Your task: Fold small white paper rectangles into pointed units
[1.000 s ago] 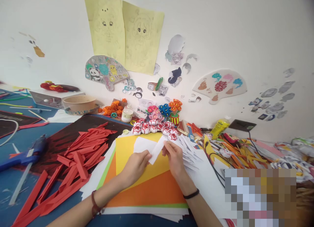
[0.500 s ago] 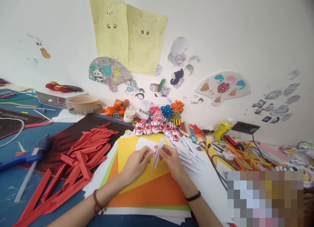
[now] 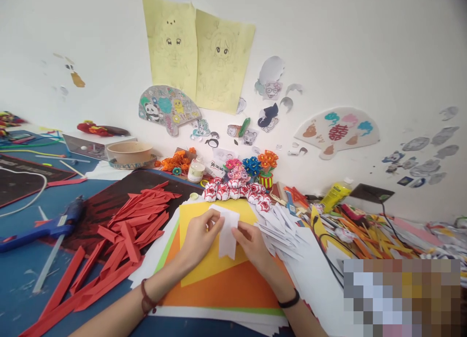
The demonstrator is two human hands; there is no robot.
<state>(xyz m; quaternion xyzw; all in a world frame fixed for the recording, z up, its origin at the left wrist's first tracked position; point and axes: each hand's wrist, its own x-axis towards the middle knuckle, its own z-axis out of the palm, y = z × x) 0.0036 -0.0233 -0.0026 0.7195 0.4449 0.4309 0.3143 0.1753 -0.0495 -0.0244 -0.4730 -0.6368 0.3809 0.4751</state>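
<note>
A small white paper strip (image 3: pixel 228 235) with a notched lower end stands upright between my hands, its broad face toward me. My left hand (image 3: pixel 200 237) is closed on its left edge, thumb and fingers pinched together. On the right edge, my right hand (image 3: pixel 252 244) pinches the same strip. Beneath them lie a yellow paper sheet (image 3: pixel 197 264) and an orange sheet (image 3: pixel 222 295), stacked on green and white ones. Folded white paper strips (image 3: pixel 282 232) are heaped just right of my right hand.
Folded red paper strips (image 3: pixel 136 225) are piled on the left. Beyond them lies a blue glue gun (image 3: pixel 60 225) with a glue stick in it. Red-and-white paper balls (image 3: pixel 222 191) and small paper flowers (image 3: pixel 251 166) stand at the back. Orange and yellow strips (image 3: pixel 368 230) clutter the right.
The white strip has turned from nearly edge-on to showing its broad face. My fingers have moved apart to its two side edges. The view has shifted slightly left.
</note>
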